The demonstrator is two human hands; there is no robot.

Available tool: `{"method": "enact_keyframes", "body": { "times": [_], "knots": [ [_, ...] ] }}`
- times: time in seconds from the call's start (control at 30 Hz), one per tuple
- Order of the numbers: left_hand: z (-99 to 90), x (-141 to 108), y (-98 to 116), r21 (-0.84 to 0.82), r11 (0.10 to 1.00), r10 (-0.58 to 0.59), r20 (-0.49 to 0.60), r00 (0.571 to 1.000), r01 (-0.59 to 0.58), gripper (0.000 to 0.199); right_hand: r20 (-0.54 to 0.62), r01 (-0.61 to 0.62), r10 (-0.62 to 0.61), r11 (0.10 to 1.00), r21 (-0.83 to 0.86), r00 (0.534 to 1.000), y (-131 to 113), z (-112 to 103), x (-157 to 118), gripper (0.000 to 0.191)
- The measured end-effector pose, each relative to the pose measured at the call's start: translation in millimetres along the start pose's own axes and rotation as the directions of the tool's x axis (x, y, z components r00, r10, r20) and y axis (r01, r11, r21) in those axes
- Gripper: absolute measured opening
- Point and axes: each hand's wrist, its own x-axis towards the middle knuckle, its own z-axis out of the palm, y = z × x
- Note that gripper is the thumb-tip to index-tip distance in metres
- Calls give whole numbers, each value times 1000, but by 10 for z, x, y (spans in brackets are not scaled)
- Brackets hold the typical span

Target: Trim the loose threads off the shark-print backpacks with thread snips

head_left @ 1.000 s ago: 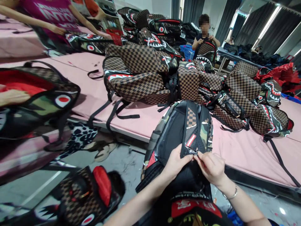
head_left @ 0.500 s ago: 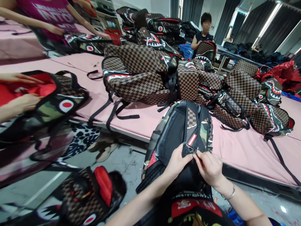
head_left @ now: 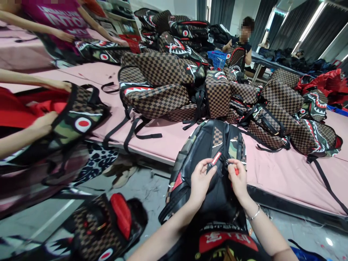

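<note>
A black backpack [head_left: 199, 156] with camouflage and brown checkered panels leans against the table edge, its padded back and straps facing me. My left hand [head_left: 201, 179] pinches a strap end beside a small red and white label [head_left: 216, 158]. Just to its right, my right hand [head_left: 237, 177] is closed on another black strap piece, and something small and red shows at its fingers. A bracelet circles my right wrist. The exact parts between my fingertips are too small to make out.
Checkered shark-mouth backpacks [head_left: 163, 98] are heaped on the pink table [head_left: 274, 174]. At the left, another person's hands hold an open red-lined bag [head_left: 62, 127]. A bag [head_left: 95, 224] lies low at the lower left. People stand behind the table, near a blue basket [head_left: 217, 58].
My hands have moved slightly apart, the label tilting with the left one. Red now shows at my right fingers. The left person's hands and bag shifted; the far person moved right.
</note>
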Motion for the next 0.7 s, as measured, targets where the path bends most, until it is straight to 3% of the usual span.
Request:
{"method": "enact_keyframes", "body": {
  "times": [0.2,0.37,0.5,0.6,0.7],
  "knots": [
    [-121,176,-95,90,996,-19,-100,995,28,26,154,-227,210,968,104,966,160,296,192,25],
    [-246,373,-130,185,983,19,-93,995,-1,22,147,-362,337,909,208,930,228,448,205,35],
    [-358,333,-93,208,978,0,-53,999,11,23,153,-398,370,883,249,916,299,501,273,36],
    [-596,256,-7,144,989,-32,-72,997,42,29,182,-418,381,873,252,906,345,476,335,34],
    [-1068,248,149,130,988,-55,-187,981,80,38,222,-421,372,873,246,901,358,369,329,33]
  ]
}}
